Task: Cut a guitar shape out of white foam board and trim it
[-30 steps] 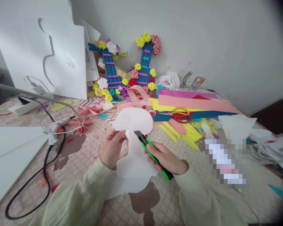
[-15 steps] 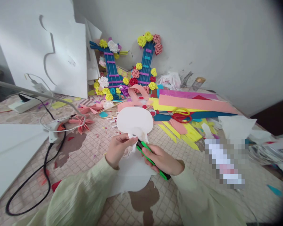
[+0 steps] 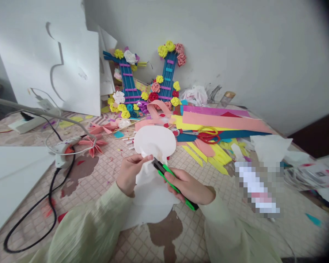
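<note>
My right hand (image 3: 190, 184) is wrapped round a green and black utility knife (image 3: 168, 170), its front end pointing up and to the left. Close to that tip, my left hand (image 3: 129, 172) is closed in a pinch on a crumpled white tissue (image 3: 144, 171), which hangs below the fingers. Beneath both hands lies a white board cutout (image 3: 155, 138) with a rounded far end; its middle is hidden by the tissue and hands. More white sheet (image 3: 153, 210) shows nearer to me.
Two blue guitar-shaped pieces (image 3: 168, 75) with paper flowers lean on the wall. Scissors (image 3: 208, 136) and coloured paper strips (image 3: 224, 120) lie to the right. At left are a power strip (image 3: 61, 151), a black cable (image 3: 52, 204) and a white board (image 3: 13, 182).
My left hand has shifted slightly left, and its thumb has come away from the knife's front end. The tissue now hangs more spread out. My right hand keeps its grip on the utility knife.
</note>
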`<state>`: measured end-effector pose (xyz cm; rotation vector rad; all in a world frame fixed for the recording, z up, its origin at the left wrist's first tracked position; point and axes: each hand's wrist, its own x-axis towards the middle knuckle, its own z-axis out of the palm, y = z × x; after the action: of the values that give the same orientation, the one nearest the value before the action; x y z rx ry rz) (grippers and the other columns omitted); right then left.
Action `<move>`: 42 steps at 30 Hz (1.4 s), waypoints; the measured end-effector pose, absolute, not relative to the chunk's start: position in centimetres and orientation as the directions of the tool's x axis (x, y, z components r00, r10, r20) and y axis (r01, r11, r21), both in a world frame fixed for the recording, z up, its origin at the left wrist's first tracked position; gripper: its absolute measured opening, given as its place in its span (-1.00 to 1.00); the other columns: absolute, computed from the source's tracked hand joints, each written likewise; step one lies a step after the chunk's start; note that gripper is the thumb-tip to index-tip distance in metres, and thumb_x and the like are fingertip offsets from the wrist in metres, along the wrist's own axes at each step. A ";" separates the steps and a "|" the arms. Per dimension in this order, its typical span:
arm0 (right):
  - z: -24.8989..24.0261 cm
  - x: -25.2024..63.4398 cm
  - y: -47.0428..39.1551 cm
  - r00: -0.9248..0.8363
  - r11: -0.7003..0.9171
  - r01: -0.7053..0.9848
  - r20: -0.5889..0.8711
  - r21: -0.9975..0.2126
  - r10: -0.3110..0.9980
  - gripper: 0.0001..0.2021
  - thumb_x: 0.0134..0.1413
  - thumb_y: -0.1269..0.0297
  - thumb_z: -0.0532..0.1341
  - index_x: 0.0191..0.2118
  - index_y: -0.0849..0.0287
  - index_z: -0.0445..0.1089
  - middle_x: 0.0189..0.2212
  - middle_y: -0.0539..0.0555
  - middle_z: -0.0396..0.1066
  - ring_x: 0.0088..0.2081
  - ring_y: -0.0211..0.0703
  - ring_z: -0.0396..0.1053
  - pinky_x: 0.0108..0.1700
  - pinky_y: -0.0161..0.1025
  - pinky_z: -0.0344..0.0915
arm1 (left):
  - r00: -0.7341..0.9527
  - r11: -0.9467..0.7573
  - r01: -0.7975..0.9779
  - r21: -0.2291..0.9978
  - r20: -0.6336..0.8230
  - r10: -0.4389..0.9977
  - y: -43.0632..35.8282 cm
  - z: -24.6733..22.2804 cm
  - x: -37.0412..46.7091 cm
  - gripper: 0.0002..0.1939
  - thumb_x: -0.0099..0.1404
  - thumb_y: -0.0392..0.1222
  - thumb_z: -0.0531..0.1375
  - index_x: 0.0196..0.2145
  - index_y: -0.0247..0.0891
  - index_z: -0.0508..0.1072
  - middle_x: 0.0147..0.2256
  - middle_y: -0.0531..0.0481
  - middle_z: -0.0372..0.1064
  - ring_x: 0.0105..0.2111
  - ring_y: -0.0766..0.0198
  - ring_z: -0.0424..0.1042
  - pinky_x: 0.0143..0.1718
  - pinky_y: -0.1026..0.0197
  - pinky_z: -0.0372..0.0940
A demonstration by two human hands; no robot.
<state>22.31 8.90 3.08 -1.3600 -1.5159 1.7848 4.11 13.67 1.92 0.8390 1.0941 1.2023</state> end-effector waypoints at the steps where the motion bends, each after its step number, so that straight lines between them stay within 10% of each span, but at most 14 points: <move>1: 3.1 22.4 8.9 -0.419 -0.326 0.253 -0.406 -0.911 0.812 -0.60 0.06 -0.12 -0.05 -0.36 0.18 0.13 -0.65 -0.16 0.10 -0.76 -0.52 0.01 -0.75 -0.50 -0.04 | -0.023 0.172 -0.315 0.933 -0.189 0.982 14.1 1.9 3.7 -0.73 -0.26 -0.06 0.38 -0.67 -0.28 0.44 -0.71 0.10 0.31 -0.72 0.40 0.21 -0.70 0.33 0.08; 21: 2.0 21.1 8.8 -0.379 -0.354 0.128 -0.375 -0.927 0.846 -0.60 0.04 -0.14 -0.03 -0.36 0.17 0.12 -0.67 -0.17 0.09 -0.77 -0.51 -0.01 -0.77 -0.51 -0.04 | 0.113 0.155 -0.141 0.978 -0.140 0.984 12.7 1.8 5.2 -0.72 -0.13 -0.05 0.33 -0.72 -0.29 0.39 -0.80 0.20 0.01 -0.77 0.52 -0.12 -0.76 0.35 -0.20; 42: 3.4 22.3 8.5 -0.443 -0.337 0.220 -0.402 -0.915 0.802 -0.58 0.05 -0.14 -0.05 -0.35 0.17 0.14 -0.63 -0.15 0.11 -0.75 -0.52 0.00 -0.76 -0.51 -0.03 | 0.158 0.103 -0.135 0.985 -0.082 0.984 13.0 2.0 4.5 -0.77 -0.12 -0.13 0.34 -0.70 -0.31 0.43 -0.68 0.09 0.24 -0.62 0.41 0.15 -0.59 0.34 0.04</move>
<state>22.28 8.52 3.43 -1.3274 -1.4717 1.8314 4.49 12.99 2.01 1.1057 1.0371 1.0949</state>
